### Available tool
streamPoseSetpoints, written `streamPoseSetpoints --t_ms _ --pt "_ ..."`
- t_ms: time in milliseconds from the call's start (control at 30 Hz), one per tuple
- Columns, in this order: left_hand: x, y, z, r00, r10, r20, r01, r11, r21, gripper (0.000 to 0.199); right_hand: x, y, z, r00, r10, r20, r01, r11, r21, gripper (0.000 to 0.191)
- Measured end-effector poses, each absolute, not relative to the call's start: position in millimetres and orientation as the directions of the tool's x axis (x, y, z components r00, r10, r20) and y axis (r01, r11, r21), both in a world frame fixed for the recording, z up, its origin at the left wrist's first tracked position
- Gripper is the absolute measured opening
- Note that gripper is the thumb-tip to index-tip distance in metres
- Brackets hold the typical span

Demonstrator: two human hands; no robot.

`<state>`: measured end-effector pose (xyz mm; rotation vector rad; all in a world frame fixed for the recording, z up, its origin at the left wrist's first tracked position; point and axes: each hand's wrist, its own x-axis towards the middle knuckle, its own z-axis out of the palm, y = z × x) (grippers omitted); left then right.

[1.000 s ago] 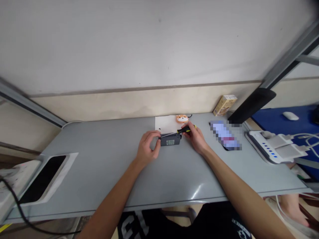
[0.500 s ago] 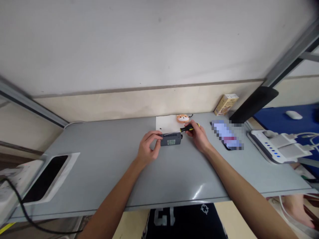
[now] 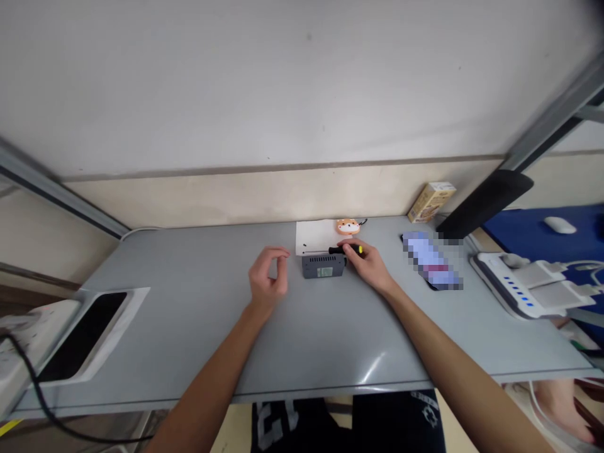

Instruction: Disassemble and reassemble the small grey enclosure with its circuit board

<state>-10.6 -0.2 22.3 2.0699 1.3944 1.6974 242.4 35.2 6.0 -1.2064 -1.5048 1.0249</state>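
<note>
A dark grey box (image 3: 323, 267) with a row of vent slots and a pale label stands on the grey table. Just behind it, my right hand (image 3: 364, 261) grips a black and yellow screwdriver (image 3: 336, 250), whose thin shaft points left across the front of a white paper (image 3: 314, 236). My left hand (image 3: 270, 277) is apart from the box, to its left, with fingers curled toward the thumb; whether anything small is between the fingertips cannot be made out. A tiny dark piece lies on the paper.
An orange animal-faced case (image 3: 348, 226) sits at the paper's back right. Farther right are a phone (image 3: 429, 259), a yellow carton (image 3: 430, 201), a black upright object (image 3: 484, 201) and a power strip (image 3: 514, 286). Another phone (image 3: 85, 336) lies at the left.
My left hand has let go of the box and moved left. My right hand has shifted slightly left and lowered the screwdriver, its shaft now behind the box instead of at its upper edge.
</note>
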Motion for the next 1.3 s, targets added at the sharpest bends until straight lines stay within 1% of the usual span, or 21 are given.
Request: streamPoseSetpoints --t_ms 100,233,300,400,533,633,767,833,933,1033,1133,1300 --pt "-16 2 24 -0.12 0.679 0.724 0.563 -0.554 0.613 0.02 243 35 5 -0.105 0.985 0.14 0.211 0.159 -0.964 0.044" --pt "-17 0 26 -0.115 0.632 0.766 0.574 -0.587 0.571 0.016 243 34 8 -0.102 0.989 0.103 0.235 0.125 -0.964 0.043" --pt "-14 -2 27 -0.07 0.638 0.767 0.573 -0.604 0.554 0.016 242 33 10 -0.093 0.99 0.108 0.25 0.128 -0.96 0.042" --pt "-8 -5 26 0.029 0.682 0.731 0.564 -0.615 0.551 0.016 242 33 11 -0.085 0.99 0.112 0.248 0.13 -0.96 0.043" --pt "-1 -6 22 0.162 0.717 0.678 0.575 -0.626 0.526 0.015 245 35 9 -0.068 0.991 0.117 0.2 0.129 -0.971 0.047" --pt "1 -4 17 0.258 0.735 0.627 0.584 -0.635 0.506 0.018 249 38 6 -0.016 0.994 0.111 0.094 0.112 -0.989 0.049" --pt "1 -4 14 0.279 0.743 0.608 0.59 -0.632 0.502 0.022 253 43 2 0.069 0.996 0.063 -0.171 0.073 -0.983 0.044" --pt "3 -4 17 0.311 0.713 0.628 0.61 -0.657 0.444 0.024 255 47 3 0.093 0.995 0.027 -0.302 0.054 -0.952 0.038" --pt "10 -2 27 0.384 0.663 0.643 0.654 -0.687 0.317 0.024 261 51 4 0.159 0.987 -0.03 -0.443 0.044 -0.895 0.029" --pt "24 5 38 0.453 0.659 0.601 0.683 -0.689 0.242 0.02 267 56 3 0.239 0.968 -0.072 -0.512 0.062 -0.857 0.023" --pt "38 12 43 0.502 0.646 0.575 0.697 -0.696 0.174 0.015 272 58 1 0.274 0.958 -0.082 -0.553 0.087 -0.829 0.019" --pt "46 15 38 0.5 0.591 0.633 0.701 -0.706 0.106 0.013 272 56 3 0.29 0.948 -0.131 -0.659 0.099 -0.745 0.014"
